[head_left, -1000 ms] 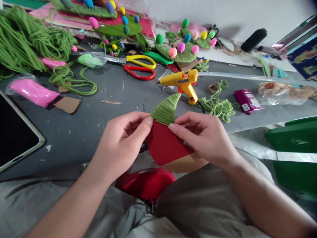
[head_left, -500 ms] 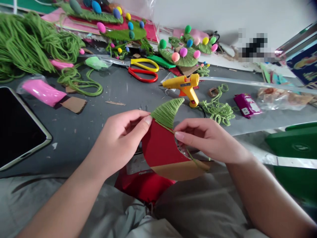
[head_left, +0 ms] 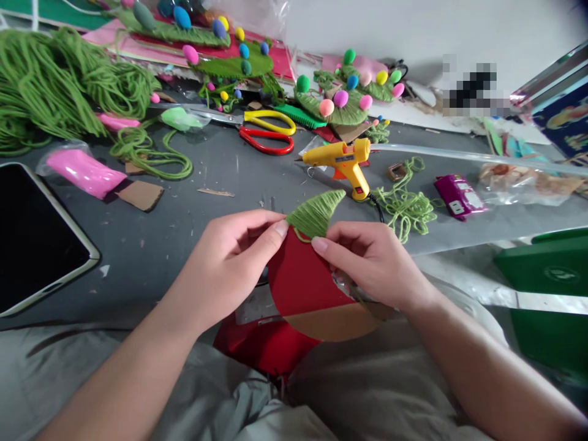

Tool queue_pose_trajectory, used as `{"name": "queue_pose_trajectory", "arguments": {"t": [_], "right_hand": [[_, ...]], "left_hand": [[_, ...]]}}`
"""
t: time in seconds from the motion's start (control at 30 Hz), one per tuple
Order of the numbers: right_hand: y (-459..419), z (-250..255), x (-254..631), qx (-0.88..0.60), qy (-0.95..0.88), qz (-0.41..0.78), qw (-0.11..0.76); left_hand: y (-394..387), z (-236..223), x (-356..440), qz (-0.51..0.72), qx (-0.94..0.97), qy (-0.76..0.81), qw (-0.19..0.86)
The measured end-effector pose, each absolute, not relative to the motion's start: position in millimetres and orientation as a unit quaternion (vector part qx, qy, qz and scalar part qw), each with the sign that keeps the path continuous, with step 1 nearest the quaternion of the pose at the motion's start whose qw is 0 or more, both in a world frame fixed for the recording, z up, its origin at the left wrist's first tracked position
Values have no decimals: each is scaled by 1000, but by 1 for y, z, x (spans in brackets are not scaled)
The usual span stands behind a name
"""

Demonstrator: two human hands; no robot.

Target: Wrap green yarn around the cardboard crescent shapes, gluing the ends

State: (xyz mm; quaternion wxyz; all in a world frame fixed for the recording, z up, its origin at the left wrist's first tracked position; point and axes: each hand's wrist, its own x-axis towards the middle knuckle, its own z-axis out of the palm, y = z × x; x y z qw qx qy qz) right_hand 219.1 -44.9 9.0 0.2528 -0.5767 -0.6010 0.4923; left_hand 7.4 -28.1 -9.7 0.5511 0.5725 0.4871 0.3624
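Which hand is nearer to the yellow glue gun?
Right. The right hand is just below the yellow glue gun in the picture; the left hand is farther off, below and left of it.

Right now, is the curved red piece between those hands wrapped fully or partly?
Only partly: green yarn covers the curved red piece at its tip, while red and tan show below.

Here's the left hand with its lower fingers curled out of sight, and over on the other side the right hand covers part of the red card's edge! The left border slices off the black-screened tablet and the bundle of green yarn, the right border crops the green bin (its emblem too small to read), and up top a dark object dissolves into pixel blocks!
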Motion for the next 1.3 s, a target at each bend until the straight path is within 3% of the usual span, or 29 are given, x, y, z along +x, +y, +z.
{"name": "queue_pose_trajectory", "arguments": {"t": [0.33,0.63,0.9,1.3], "right_hand": [[-46,7,216,-591,-593,470,280],[-49,4,208,-603,-595,438,299],[-46,3,206,-601,-597,430,313],[-48,1,204,-589,-586,450,328]], "left_hand": [[-31,-7,14,382,501,433,645],[-39,-15,25,408,477,468,622],[-39,-12,26,426,519,517,530],[-46,-14,38,484,420,521,563]]}}
